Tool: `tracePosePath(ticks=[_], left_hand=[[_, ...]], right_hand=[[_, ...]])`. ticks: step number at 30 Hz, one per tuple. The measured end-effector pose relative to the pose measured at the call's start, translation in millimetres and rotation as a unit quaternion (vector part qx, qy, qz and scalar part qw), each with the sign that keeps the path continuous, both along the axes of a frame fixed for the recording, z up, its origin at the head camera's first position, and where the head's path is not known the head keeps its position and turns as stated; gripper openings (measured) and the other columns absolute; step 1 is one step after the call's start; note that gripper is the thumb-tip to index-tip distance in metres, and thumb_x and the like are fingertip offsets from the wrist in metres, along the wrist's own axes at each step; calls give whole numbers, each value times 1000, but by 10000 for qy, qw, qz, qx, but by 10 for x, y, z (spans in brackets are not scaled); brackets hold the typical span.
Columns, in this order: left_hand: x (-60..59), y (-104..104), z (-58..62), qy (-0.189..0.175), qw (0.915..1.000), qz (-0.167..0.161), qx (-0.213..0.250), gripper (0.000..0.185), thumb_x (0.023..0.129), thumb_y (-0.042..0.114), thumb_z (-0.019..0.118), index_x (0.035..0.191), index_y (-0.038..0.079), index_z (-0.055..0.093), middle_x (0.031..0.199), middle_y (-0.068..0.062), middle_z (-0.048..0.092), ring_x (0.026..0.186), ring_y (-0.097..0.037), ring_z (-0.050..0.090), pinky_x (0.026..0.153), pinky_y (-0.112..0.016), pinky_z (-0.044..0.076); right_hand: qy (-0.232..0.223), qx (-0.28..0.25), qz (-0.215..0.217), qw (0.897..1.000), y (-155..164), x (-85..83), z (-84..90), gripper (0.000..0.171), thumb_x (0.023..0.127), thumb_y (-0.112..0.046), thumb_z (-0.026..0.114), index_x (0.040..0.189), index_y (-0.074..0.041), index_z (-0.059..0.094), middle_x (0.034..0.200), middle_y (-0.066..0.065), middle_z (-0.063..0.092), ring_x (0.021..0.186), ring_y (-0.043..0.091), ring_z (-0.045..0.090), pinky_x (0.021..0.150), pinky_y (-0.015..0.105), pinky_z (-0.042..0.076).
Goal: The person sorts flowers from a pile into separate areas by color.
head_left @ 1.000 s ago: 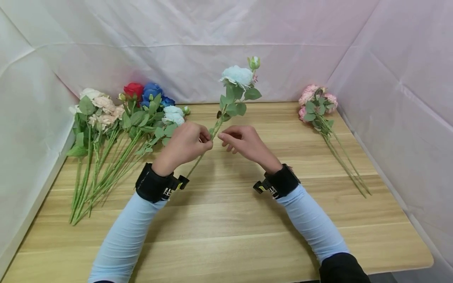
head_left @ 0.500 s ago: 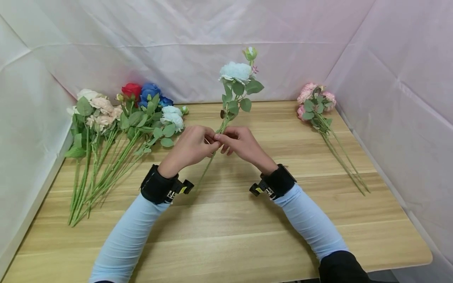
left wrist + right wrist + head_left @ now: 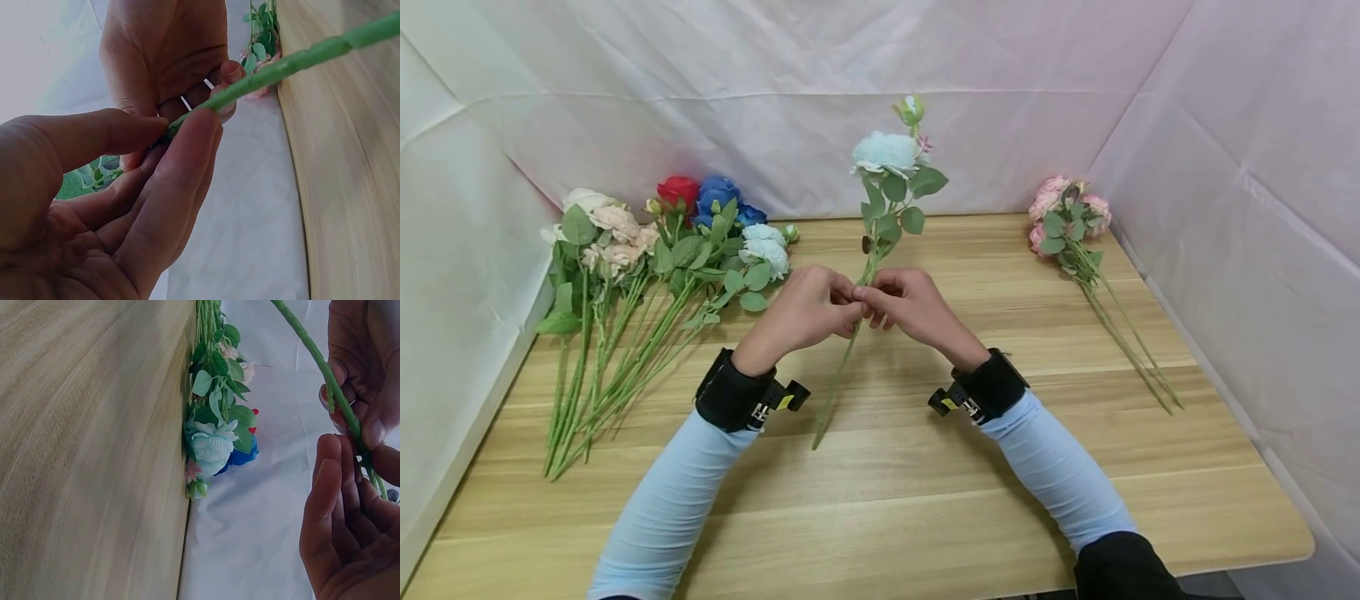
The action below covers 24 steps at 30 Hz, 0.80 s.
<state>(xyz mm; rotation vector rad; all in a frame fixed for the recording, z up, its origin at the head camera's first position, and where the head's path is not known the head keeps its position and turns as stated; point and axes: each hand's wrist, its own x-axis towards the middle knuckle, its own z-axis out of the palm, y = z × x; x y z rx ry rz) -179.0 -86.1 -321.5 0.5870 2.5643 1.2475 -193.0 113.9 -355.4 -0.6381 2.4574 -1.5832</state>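
A light blue artificial flower [image 3: 886, 154] with a bud and green leaves stands nearly upright, raised over the table's middle. My left hand [image 3: 805, 310] pinches its green stem [image 3: 281, 70] between thumb and fingertips, below the leaves. My right hand [image 3: 919, 310] meets the left at that spot, its thumb and index finger on the stem, other fingers loosely bent. In the right wrist view the stem [image 3: 315, 353] runs down between both hands' fingers. Its lower end slants toward me beneath the hands.
On the wooden table [image 3: 925, 500], a pile with cream flowers [image 3: 617, 237], a red rose [image 3: 679, 192], blue flowers [image 3: 722, 198] and another light blue flower [image 3: 765, 248] lies at left. Pink flowers [image 3: 1051, 198] lie at right. White cloth [image 3: 1000, 150] walls the back and sides.
My right hand has come left onto the stem and my left hand has shifted slightly right. The light blue flower has turned more upright, its lower stem now showing below the hands.
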Motion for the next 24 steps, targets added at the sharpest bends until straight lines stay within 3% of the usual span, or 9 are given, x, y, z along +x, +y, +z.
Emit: tracePosePath(ticks=[5, 10, 13, 17, 24], left_hand=[[-1, -10, 2, -173, 9998, -54, 69, 19, 100, 19, 66, 104, 7, 81, 87, -11, 80, 72, -23, 78, 71, -36, 63], [8, -16, 25, -42, 9999, -57, -84, 22, 101, 24, 67, 92, 12, 83, 79, -4, 79, 67, -20, 77, 69, -35, 62], [10, -15, 28, -33, 10000, -47, -21, 26, 101, 31, 69, 89, 12, 82, 77, -5, 78, 66, -18, 76, 67, -33, 62], [14, -57, 21, -128, 9996, 47, 228, 37, 100, 41, 69, 85, 8, 79, 76, -11, 76, 67, -19, 76, 65, -33, 63], [5, -87, 9, -140, 9996, 71, 213, 40, 102, 42, 65, 88, 7, 78, 80, -13, 75, 70, -20, 76, 66, -33, 64]], right_hand=[[22, 64, 55, 10000, 1, 15, 24, 28, 105, -29, 63, 90, -8, 72, 80, 17, 72, 73, 36, 71, 65, 44, 61], [14, 76, -2, 10000, 17, 26, 61, 29, 105, -28, 63, 86, -7, 70, 75, 11, 72, 72, 39, 72, 66, 51, 62], [36, 107, -68, 9999, 43, 35, 104, 28, 104, -27, 64, 85, -7, 70, 76, 12, 72, 73, 41, 72, 64, 46, 63], [-13, 130, -119, 9998, 76, 27, 156, 29, 104, -27, 64, 84, -6, 69, 74, 14, 71, 68, 32, 72, 63, 40, 63], [-571, 295, -254, 9976, 261, -8, 122, 35, 104, -23, 64, 90, 9, 65, 67, 12, 63, 62, 24, 71, 71, 57, 63]])
